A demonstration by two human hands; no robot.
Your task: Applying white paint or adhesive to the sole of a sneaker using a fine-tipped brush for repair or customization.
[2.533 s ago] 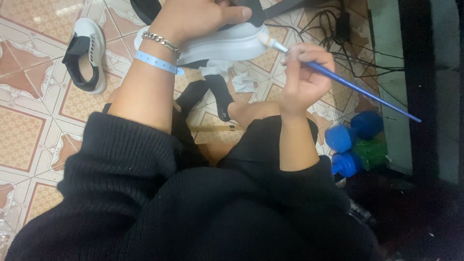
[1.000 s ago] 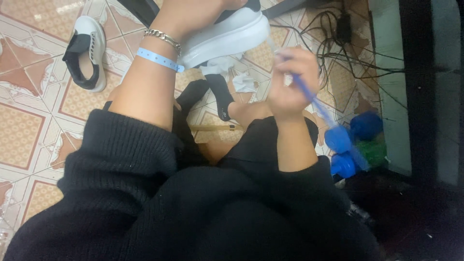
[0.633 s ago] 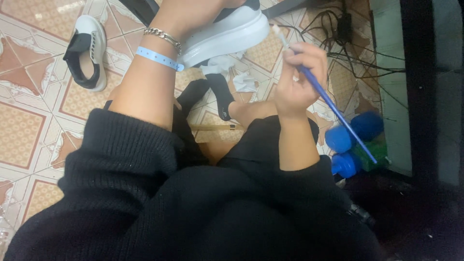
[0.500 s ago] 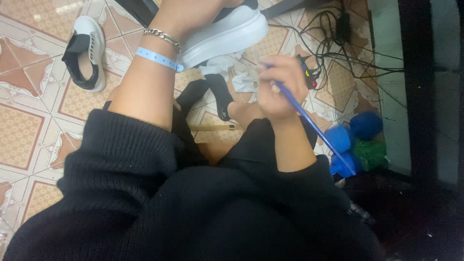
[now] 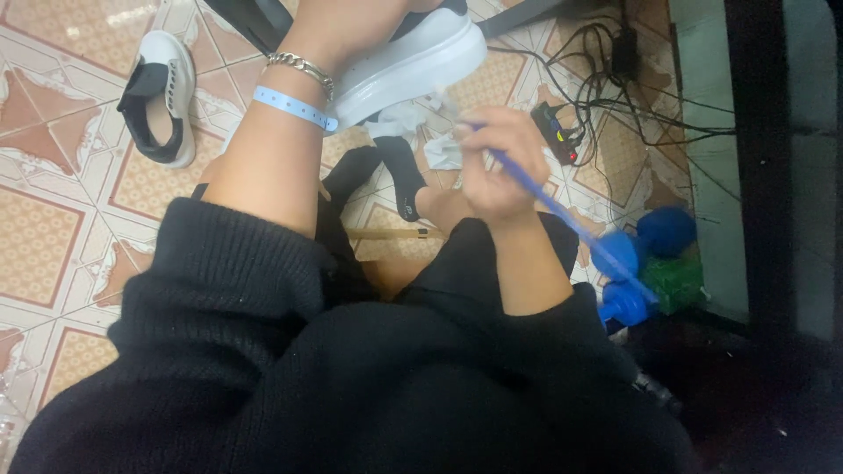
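Your left hand (image 5: 351, 26) clamps the white shoe (image 5: 399, 63) at twelve o'clock; your right hand (image 5: 496, 162) pinches a blue paintbrush (image 5: 562, 215), handle trailing toward four o'clock. Painting the sole edge appears underway; the next stroke needs a steady tip.

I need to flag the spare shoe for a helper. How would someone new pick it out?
Start from the patterned tile floor and look to its upper left corner, away from the person's lap. The loose shoe lies there alone, white-soled with a black inside. Unlike the white shoe gripped by the left hand, nobody touches it.
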